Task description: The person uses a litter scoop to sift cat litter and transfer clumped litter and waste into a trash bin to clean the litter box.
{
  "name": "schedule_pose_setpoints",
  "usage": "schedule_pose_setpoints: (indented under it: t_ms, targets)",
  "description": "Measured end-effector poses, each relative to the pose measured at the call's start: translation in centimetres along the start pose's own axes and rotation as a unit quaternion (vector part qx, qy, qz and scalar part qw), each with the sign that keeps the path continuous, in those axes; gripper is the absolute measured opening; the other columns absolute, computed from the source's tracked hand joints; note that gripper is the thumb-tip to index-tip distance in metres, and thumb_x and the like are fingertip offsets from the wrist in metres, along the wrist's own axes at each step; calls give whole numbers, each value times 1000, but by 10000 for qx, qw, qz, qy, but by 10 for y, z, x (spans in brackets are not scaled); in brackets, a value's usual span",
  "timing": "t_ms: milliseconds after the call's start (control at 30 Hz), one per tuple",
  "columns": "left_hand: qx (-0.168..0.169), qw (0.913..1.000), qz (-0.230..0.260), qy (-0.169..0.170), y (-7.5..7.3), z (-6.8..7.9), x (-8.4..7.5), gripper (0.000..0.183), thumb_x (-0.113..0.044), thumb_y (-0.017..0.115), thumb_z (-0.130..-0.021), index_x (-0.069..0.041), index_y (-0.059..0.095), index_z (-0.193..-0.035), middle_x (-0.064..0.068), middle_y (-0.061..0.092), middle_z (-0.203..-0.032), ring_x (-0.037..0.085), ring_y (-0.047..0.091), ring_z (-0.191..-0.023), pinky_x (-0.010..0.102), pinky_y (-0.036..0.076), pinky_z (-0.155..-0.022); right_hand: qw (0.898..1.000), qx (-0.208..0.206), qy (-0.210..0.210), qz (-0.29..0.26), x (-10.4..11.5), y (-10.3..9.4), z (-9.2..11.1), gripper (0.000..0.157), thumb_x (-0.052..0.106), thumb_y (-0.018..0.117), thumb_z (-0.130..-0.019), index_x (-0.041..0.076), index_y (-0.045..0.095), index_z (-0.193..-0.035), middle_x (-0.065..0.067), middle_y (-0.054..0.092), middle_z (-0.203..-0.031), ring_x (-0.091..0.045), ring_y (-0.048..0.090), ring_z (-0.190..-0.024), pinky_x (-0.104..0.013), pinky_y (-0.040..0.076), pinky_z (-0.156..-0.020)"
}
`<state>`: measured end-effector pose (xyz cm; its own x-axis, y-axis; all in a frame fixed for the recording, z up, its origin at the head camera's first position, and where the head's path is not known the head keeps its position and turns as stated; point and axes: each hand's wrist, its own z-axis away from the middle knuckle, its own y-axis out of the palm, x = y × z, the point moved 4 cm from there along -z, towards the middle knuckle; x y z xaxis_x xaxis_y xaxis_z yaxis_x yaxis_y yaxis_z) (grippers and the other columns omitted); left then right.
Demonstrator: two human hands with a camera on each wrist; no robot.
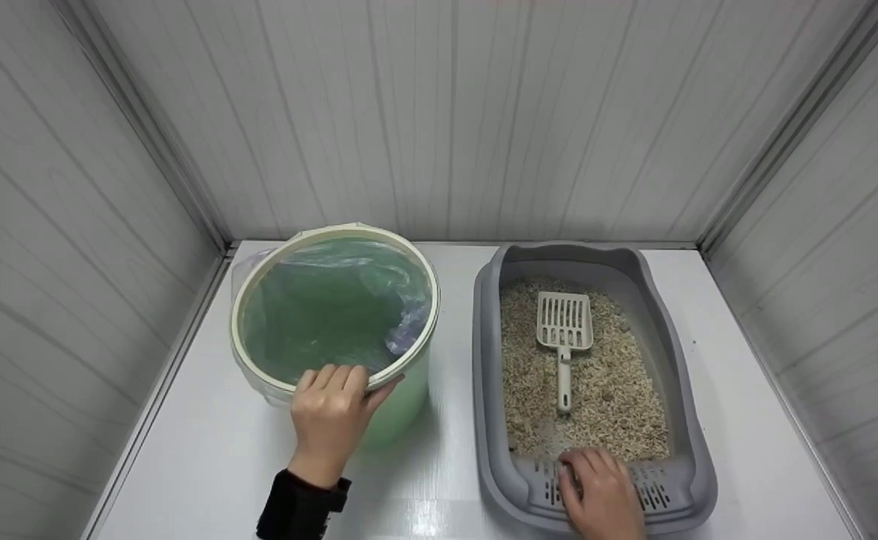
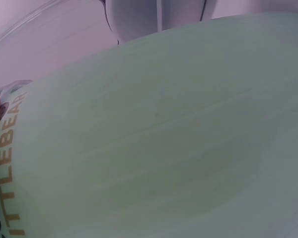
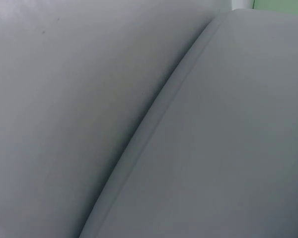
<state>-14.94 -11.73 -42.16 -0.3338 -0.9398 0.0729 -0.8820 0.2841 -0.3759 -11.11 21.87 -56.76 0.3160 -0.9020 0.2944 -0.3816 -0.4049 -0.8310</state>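
Note:
My left hand [image 1: 332,412] grips the near rim of a green trash bin [image 1: 401,405], with its fingers over the cream ring. A clear plastic bag lines the bin, and a purple crumpled piece [image 1: 407,330] shows inside. In the left wrist view, the bin's pale green wall [image 2: 159,129] fills most of the frame, with a fingertip at the left edge. My right hand [image 1: 602,495] holds the slotted front ledge of a grey litter box [image 1: 488,360], fingers curled over its inner edge. A cream litter scoop [image 1: 564,337] lies on the litter [image 1: 619,397].
Both containers stand side by side on a white tabletop [image 1: 199,450], with a narrow gap between them. Grey panelled walls [image 1: 409,120] enclose the table at the back and both sides. The right wrist view shows only the box's outer wall [image 3: 213,139] and nearby surfaces.

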Motion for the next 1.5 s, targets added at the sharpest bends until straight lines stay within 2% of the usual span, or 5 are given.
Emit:
schedule_pose_setpoints:
  t_ms: [433, 600, 867, 1167, 1500]
  targets:
    - [293, 9980, 293, -469, -7, 20, -15, 43, -43, 69, -76, -7, 64, -98, 12, 63, -95, 32, 56, -95, 57, 25, -99, 9992, 358, -61, -186, 3, -6, -11, 4, 19, 70, -82, 20, 66, -83, 7, 66, -84, -13, 60, -82, -38, 48, -74]
    - [257, 9965, 549, -580, 1, 52, -57, 54, -44, 60, -82, -11, 57, -125, 23, 45, -136, 39, 29, -135, 61, 0, -110, 9986, 427, -126, -283, 0, -26, -32, 5, 15, 71, -81, 16, 66, -80, 4, 67, -79, -11, 61, -73, -36, 52, -69]
    - [1532, 9620, 2048, -952, 29, 103, -144, 56, -40, 66, -77, -12, 55, -125, 22, 37, -143, 42, 27, -135, 55, 5, -113, 9900, 1249, 422, -503, -10, -54, -105, 11, 17, 61, -90, 8, 67, -85, -3, 67, -76, -15, 59, -61, -30, 52, -57]
    - [2776, 9405, 1848, -645, 64, 137, -200, 54, -53, 55, -87, -20, 49, -129, 16, 34, -148, 34, 26, -139, 43, 1, -115, 9776, 1979, 714, -41, -57, -3, -166, 20, 21, 56, -90, 3, 64, -85, -8, 62, -68, -17, 52, -52, -32, 42, -48]
    - [2649, 9517, 1525, -293, 68, 146, -203, 55, -55, 39, -94, -22, 46, -137, 16, 34, -149, 33, 28, -139, 45, 4, -116, 9359, 3027, 1623, 787, -71, 48, -155, 47, 45, 53, -92, 3, 66, -76, -23, 66, -80, -28, 60, -57, -43, 48, -54]
